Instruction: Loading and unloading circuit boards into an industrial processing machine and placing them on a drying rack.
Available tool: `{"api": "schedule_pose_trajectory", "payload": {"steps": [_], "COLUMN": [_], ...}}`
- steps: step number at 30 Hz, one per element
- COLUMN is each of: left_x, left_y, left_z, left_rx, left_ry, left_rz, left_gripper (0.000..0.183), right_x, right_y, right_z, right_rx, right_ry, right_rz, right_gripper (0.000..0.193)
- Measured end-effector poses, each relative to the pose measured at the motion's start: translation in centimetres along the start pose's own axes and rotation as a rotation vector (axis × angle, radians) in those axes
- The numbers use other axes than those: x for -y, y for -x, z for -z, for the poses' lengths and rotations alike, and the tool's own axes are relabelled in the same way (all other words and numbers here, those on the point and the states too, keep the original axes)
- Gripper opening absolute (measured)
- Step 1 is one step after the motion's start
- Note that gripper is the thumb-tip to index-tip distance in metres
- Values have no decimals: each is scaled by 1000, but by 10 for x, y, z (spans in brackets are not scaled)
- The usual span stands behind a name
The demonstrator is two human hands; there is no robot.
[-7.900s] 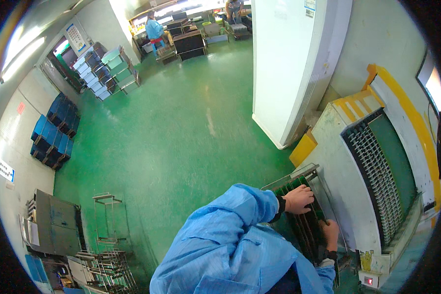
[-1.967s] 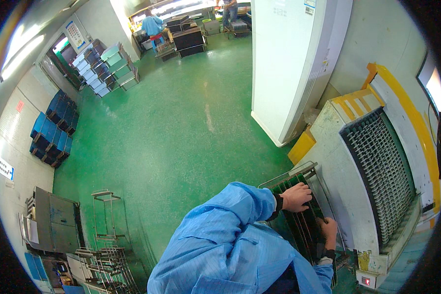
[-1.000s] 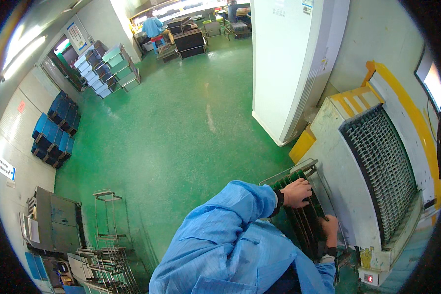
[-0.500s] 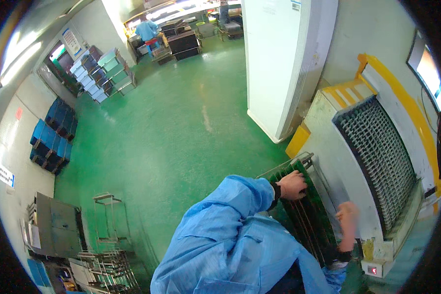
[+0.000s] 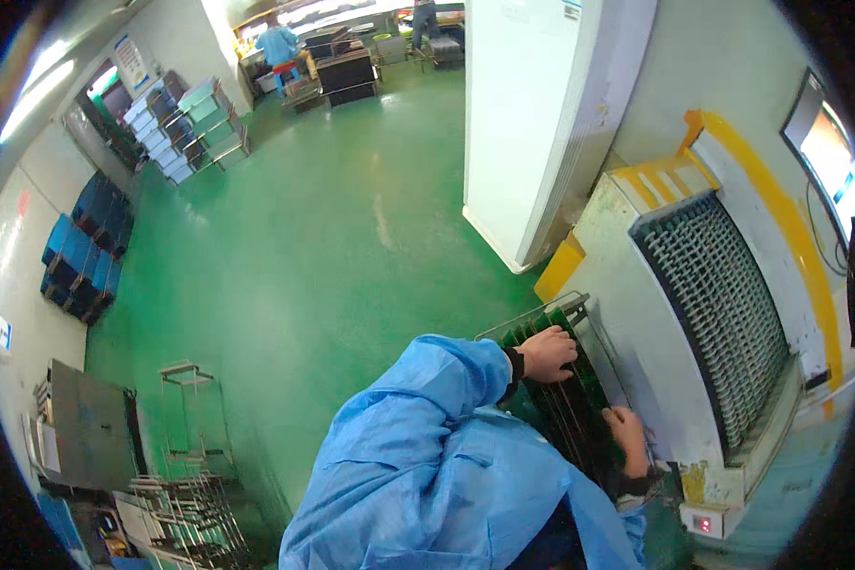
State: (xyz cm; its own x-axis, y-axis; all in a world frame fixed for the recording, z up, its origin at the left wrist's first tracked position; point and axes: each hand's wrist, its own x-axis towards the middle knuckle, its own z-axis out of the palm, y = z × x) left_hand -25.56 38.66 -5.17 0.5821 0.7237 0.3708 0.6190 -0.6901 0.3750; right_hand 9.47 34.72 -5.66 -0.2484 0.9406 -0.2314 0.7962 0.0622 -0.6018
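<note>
A metal wire rack (image 5: 579, 306) stands beside the roller machine, filled with several thin green boards (image 5: 594, 382) set on edge. My left hand (image 5: 548, 354) lies over the far end of the boards, its fingers bent down around a board's top edge. Closer to me, my right hand (image 5: 629, 439) has curled fingers at the edge of the same outer board, on the machine side. Both forearms are in blue sleeves with dark cuffs. The fingertips are partly hidden between the boards.
The machine (image 5: 717, 323) with dense grey rollers rises at my right, under a wall screen (image 5: 826, 157). A tall white cabinet (image 5: 518, 123) stands ahead. Empty wire racks (image 5: 195, 513), blue bins (image 5: 81, 261) and stacked crates (image 5: 214, 119) line the left. A seated person (image 5: 278, 46) is far off.
My right hand has come down and left from beside the rack onto the boards. My left hand stays on the boards' far end. The whole view has shifted slightly.
</note>
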Motion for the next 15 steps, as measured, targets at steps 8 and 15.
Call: {"api": "schedule_pose_trajectory", "payload": {"steps": [8,15], "left_x": [1,6], "left_y": [-2,-3], "left_z": [1,1], "left_rx": [-18,33], "left_ry": [14,-32], "left_rz": [-24,19], "left_gripper": [30,30], "right_x": [-60,-28], "right_y": [0,-9], "right_z": [-33,-20], "right_rx": [-203,-143], "right_ry": [224,236], "right_rz": [40,46], "right_gripper": [34,21]}}
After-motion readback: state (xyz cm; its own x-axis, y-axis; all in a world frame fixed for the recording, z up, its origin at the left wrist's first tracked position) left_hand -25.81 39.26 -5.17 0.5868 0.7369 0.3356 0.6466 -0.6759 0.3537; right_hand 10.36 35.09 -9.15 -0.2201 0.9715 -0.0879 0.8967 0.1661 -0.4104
